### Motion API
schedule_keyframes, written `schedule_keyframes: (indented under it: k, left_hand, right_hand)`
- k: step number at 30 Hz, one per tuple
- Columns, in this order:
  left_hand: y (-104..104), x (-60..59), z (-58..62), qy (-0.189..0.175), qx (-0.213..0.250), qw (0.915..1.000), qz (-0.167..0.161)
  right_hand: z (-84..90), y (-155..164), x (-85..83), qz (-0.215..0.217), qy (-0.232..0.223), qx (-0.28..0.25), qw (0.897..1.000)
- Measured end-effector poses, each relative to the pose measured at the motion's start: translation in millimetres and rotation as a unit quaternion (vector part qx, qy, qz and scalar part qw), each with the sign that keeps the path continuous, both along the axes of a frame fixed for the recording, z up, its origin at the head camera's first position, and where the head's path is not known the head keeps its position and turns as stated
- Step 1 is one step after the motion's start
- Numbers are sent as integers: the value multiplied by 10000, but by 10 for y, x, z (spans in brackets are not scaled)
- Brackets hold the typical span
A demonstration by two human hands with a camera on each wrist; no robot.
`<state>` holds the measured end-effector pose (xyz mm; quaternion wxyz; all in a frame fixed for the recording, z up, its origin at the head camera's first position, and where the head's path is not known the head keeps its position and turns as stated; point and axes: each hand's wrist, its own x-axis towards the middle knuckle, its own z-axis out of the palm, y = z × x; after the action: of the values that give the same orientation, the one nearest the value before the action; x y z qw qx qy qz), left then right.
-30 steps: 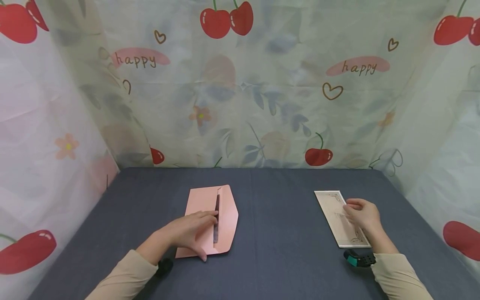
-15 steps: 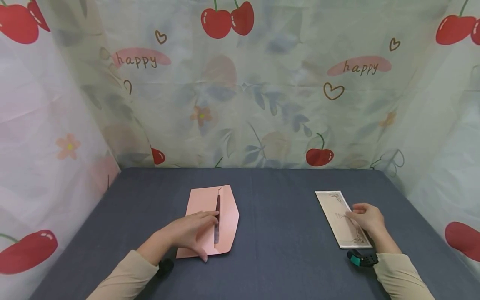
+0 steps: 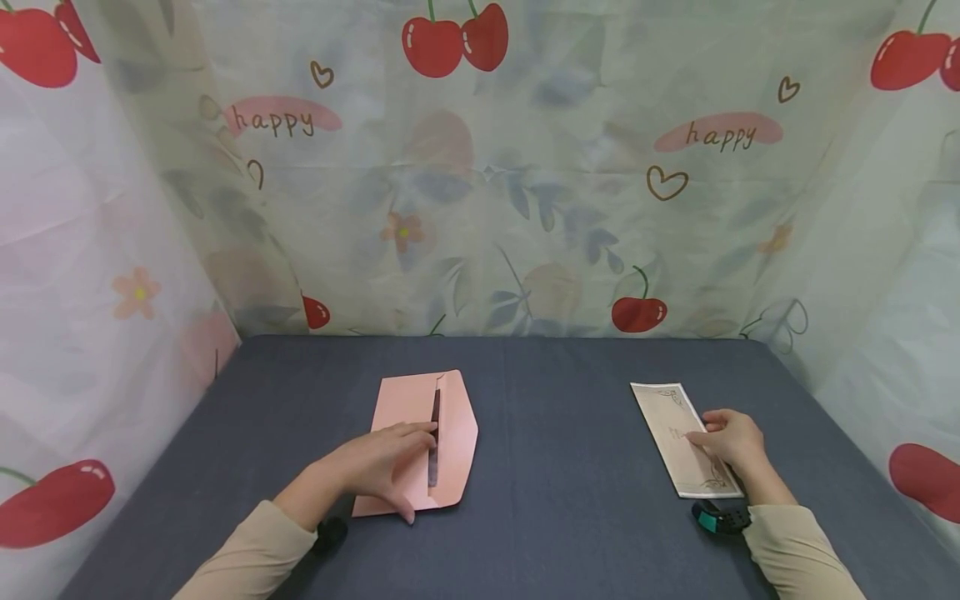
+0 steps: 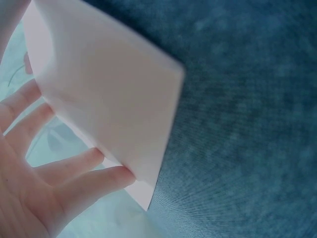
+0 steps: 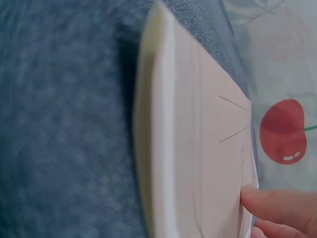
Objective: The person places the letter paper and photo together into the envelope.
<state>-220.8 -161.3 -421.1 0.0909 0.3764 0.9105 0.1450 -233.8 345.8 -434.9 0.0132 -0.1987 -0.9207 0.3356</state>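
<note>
Envelope [image 3: 420, 437] — flat left hand [image 3: 375, 467] atop

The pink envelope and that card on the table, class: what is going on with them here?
A person works at a dark blue table. The left hand rests flat on a pink envelope whose flap lies open, fingers near the slot. The right hand grips the right edge of a pale decorated card lying well apart to the right. A cherry-print cloth hangs behind.

Bare table [image 3: 562, 433] between envelope [image 3: 408, 408] and card [image 3: 678, 433]; curtain walls [image 3: 525, 208] close three sides
</note>
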Motion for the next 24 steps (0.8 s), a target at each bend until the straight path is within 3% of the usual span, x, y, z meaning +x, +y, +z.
schedule_keyframes:
  k: [13, 24]
  left_hand:
    - [-12, -2, -13, 118, 74, 9998, -153]
    - [4, 12, -4, 128, 64, 9998, -137]
  right_hand:
    - [19, 7, -13, -50, -189, -10, 9998]
    - [28, -13, -4, -85, -89, -12, 9999]
